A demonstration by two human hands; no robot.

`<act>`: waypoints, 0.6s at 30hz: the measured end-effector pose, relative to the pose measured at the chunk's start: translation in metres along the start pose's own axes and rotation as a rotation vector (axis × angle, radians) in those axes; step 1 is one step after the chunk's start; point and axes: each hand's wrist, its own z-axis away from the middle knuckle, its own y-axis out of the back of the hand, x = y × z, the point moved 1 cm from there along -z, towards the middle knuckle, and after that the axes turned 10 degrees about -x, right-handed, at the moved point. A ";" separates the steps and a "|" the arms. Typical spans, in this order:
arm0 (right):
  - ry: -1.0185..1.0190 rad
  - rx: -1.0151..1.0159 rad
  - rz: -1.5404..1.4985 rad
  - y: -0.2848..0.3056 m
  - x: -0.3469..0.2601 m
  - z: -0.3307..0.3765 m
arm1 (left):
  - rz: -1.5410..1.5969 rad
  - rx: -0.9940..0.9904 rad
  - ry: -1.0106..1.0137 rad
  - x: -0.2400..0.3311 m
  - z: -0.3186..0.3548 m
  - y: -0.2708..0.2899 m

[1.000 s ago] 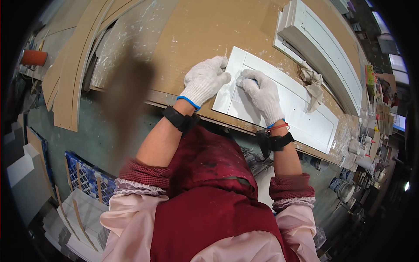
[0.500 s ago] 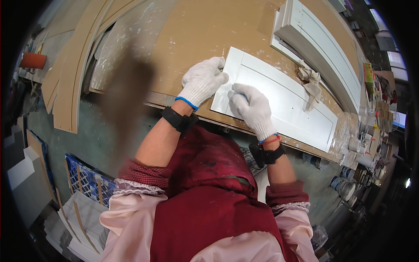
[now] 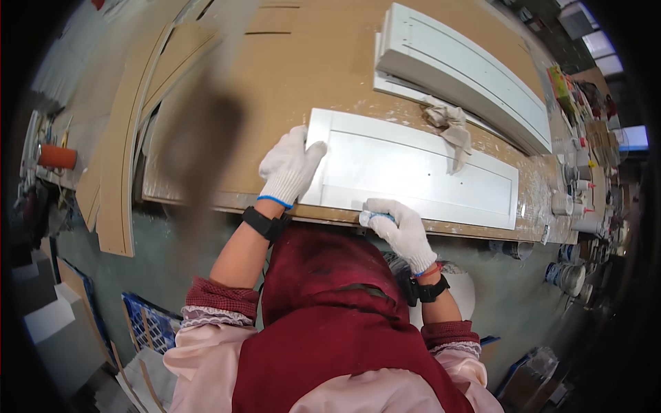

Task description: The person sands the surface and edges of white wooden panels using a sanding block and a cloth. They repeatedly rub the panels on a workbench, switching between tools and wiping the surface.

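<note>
A long white panel with a recessed centre and a few small dark holes lies at the table's front edge. My left hand, in a white knit glove, grips its left end, with the thumb over the edge. At the panel's near long edge is my right hand, also gloved. Its fingers are closed on a small pale and blue piece that looks crumpled or folded; its kind is unclear. A crumpled beige cloth lies over the panel's far edge.
White panels are stacked at the far right of the brown-topped table. Long brown boards lean at the left. Pots and bottles crowd the right end, with buckets below. A dark blur hides part of the left.
My right hand has moved from the panel's left part to its near edge, showing the small piece in it. My left hand stays at the left end. The whole view has shifted.
</note>
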 end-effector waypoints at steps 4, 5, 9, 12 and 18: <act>0.005 0.037 0.041 0.025 0.015 0.024 | -0.065 0.158 0.012 0.001 0.005 -0.016; 0.022 0.042 0.058 0.032 0.025 0.029 | -0.120 0.141 -0.008 0.004 0.009 -0.016; 0.011 0.053 -0.198 0.066 0.043 0.067 | -0.094 0.012 -0.139 -0.008 0.048 -0.002; -0.035 0.131 -0.470 0.103 0.089 0.101 | 0.147 -0.265 -0.112 -0.029 0.090 0.013; 0.175 0.267 -0.744 0.154 0.147 0.132 | -0.366 -0.286 0.108 -0.069 0.135 -0.016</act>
